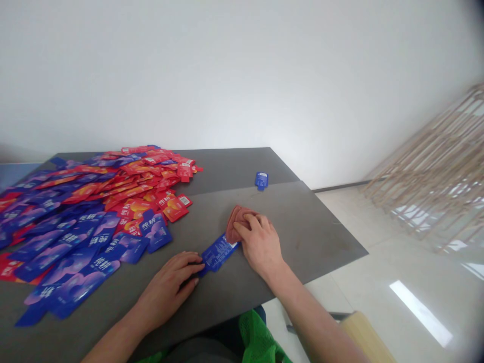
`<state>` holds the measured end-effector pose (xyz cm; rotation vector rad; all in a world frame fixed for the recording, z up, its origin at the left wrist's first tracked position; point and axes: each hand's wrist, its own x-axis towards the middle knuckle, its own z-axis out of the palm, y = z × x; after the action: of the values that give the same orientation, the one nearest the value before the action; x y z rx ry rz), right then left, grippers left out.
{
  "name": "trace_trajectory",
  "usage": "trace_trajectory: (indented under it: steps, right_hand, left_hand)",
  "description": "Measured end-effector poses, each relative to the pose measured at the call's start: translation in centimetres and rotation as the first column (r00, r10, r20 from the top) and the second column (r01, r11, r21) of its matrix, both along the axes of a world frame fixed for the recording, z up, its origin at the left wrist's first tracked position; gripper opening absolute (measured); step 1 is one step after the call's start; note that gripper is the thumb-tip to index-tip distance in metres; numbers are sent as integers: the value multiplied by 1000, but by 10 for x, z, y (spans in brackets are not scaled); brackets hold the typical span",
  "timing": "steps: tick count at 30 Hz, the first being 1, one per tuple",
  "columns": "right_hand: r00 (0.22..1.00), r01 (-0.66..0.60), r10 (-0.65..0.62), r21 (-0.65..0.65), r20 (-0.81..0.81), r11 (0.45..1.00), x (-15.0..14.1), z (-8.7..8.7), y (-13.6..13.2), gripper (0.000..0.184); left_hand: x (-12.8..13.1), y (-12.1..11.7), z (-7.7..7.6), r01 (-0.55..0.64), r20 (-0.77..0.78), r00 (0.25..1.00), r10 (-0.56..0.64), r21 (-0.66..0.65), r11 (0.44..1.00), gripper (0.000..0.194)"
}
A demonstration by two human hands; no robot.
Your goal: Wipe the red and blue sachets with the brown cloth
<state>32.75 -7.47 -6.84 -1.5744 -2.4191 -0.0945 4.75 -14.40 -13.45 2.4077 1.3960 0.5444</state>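
Left hand [170,282]: fingers loosely spread, tips on the near end of the packet.
Packet [217,256]: blue, flat between the hands, apparently midway through handling.
Right hand [262,244]: pinching the folded cloth [231,232] at the packet's far end.
Pile [113,194]: beyond the left hand; many red and blue, seemingly left.
Lone packet [261,178]: beyond the right hand; perhaps done, cannot tell.

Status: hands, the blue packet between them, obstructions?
Left hand at blue packet's near end. Right hand holding pink cloth at far end, partly hiding it. Packet pile left, clear of blue packet.
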Motion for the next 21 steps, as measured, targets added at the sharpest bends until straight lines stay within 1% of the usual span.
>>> trace_trajectory:
  steps: [2,3,5,6,8,10,12,14,15,17,19,21]
  right_hand:
    - [996,-91,91,4,18,996,-15,4,-17,33]
    - [989,-147,147,-11,33,989,-23,3,-26,32]
    - [970,-235,238,-57,53,970,-33,-4,-36,30]
    - [965,-251,255,-75,54,965,-34,-9,-36,29]
    - [976,-209,214,-86,48,974,-28,-19,-28,29]
    - [994,-95,100,-87,50,992,-13,-24,-12,29]
    - [998,17,-11,-90,60,996,1,-22,2,30]
    - [997,65,-61,-74,53,995,7,-17,5,32]
    - [998,56,-54,-58,41,997,6,-14,1,33]
    - [1000,-18,19,-31,23,999,-4,-11,-12,35]
    - [992,-123,124,-38,25,992,-16,-13,-25,34]
    - [984,-173,175,-64,30,983,-21,-19,-27,32]
  left_hand:
    - [1,0,1,-5,-1,1000,5,-2,1000,31]
    - [2,0,2,-6,-2,1000,6,-3,1000,31]
    - [3,0,2,-4,-4,1000,4,-6,1000,30]
    - [3,0,2,-3,-5,1000,3,-6,1000,30]
    - [3,-1,2,-1,-5,1000,1,-3,1000,31]
    - [2,-1,1,-6,-2,1000,6,3,1000,32]
    - [1,-1,1,-10,2,1000,10,11,1000,32]
    - [0,-1,0,-10,1,1000,10,17,1000,31]
    - [0,-1,0,-9,-1,1000,9,17,1000,31]
    - [0,-1,0,-8,-10,1000,8,9,1000,31]
    - [0,-1,0,-12,-17,1000,12,-3,1000,30]
    - [1,-1,1,-18,-19,1000,17,-14,1000,31]
